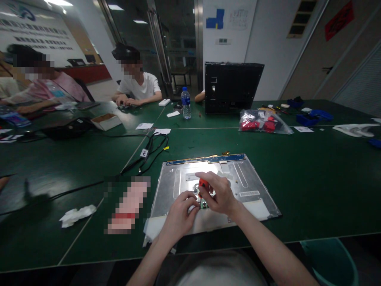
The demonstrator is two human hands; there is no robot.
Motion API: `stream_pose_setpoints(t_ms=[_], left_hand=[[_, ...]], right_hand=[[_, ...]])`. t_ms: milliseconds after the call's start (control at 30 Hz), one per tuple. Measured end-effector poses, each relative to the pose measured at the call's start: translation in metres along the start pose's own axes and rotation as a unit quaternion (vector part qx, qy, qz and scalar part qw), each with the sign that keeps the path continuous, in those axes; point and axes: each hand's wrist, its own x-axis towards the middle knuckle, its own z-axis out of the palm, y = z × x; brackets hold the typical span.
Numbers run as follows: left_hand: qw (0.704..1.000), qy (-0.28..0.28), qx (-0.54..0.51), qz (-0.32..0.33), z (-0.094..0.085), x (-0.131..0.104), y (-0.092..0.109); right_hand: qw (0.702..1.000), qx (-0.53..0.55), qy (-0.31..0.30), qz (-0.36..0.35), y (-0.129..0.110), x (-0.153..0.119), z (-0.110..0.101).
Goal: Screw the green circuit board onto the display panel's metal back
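Note:
A flat silvery panel [166, 190] with a blue circuit strip [205, 159] along its far edge lies on the green table. Near its middle, a small green circuit board [204, 204] sits between my hands. My right hand [218, 192] is wrapped round a red-handled tool [203, 184] above the board; the tool's lower end is mostly hidden. At the board's left side, my left hand [182, 210] has its thumb and fingers pinched together over the panel, and what they grip is too small to make out.
Black cables [119, 174] and a crumpled tissue [77, 215] lie to the left. Beyond the panel stand a bottle [186, 104], a black monitor [232, 88] and a bag of red parts [263, 121]. People sit across the table. A teal bin [333, 260] is at lower right.

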Motion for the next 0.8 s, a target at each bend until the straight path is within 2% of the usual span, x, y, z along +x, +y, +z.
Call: stream_pose_setpoints(t_ms=[500, 800], left_hand=[[1.0, -0.001, 0.012, -0.003, -0.0008, 0.0, -0.0002], [1.0, -0.001, 0.001, -0.009, -0.0011, 0.0, 0.0018]], right_hand=[[1.0, -0.006, 0.003, -0.015, 0.0051, -0.0006, 0.0003], [0.998, 0.053, -0.014, 0.001, -0.0008, 0.0016, -0.004]])
